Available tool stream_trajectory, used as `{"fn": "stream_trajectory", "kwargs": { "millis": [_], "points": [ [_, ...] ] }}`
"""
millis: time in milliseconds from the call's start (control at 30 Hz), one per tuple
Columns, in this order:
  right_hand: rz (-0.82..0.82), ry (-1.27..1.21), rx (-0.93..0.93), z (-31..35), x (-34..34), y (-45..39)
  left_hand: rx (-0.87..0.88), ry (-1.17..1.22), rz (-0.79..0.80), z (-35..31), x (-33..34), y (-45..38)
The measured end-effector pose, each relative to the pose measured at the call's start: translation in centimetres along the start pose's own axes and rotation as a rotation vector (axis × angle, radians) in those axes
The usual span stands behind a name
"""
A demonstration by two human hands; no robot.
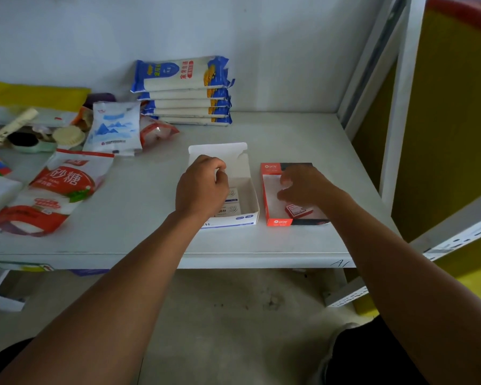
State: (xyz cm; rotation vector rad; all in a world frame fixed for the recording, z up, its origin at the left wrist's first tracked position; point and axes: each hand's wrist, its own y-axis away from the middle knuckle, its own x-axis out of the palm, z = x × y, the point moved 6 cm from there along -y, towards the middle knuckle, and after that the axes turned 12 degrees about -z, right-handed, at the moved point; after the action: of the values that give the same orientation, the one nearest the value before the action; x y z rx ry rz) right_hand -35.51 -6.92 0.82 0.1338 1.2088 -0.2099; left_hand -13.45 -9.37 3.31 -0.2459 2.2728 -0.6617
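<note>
White box (220, 151), red box (270, 169) — seemingly noodle packs (182, 84) behind

Soft even daylight, mild blur, wide-angle bending at edges.

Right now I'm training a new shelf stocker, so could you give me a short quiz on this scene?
1. True or false: the white box under the left hand has its lid open.
2. Which hand is over the red box? A: left hand. B: right hand.
3. Fill in: the stack of blue-and-white packs lies at the ___ of the shelf.
Key: 1 true; 2 B; 3 back.
</note>
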Motion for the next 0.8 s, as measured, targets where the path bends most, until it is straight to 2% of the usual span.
{"fn": "stream_trajectory", "kwargs": {
  "millis": [67,133,300,400,533,800],
  "points": [
    [-0.021,-0.164,0.031,-0.1,-0.6,-0.1,-0.006,0.002,0.000,0.2,-0.1,0.0],
    [-0.060,-0.227,0.053,-0.1,-1.0,-0.3,-0.013,0.006,0.003,0.4,-0.1,0.0],
    [-0.156,-0.282,0.131,-0.6,-1.0,-0.5,-0.033,0.017,0.009,0.6,0.0,0.2],
    [-0.231,-0.194,0.051,0.1,-1.0,-0.1,-0.034,0.009,0.000,0.9,-0.1,0.0],
    [-0.046,-0.079,-0.045,0.3,0.0,0.7,-0.034,0.007,0.001,1.1,0.0,-0.1],
    [-0.079,-0.091,-0.058,-0.3,-0.6,0.0,-0.026,0.006,0.006,1.2,0.2,0.0]
  ]
}}
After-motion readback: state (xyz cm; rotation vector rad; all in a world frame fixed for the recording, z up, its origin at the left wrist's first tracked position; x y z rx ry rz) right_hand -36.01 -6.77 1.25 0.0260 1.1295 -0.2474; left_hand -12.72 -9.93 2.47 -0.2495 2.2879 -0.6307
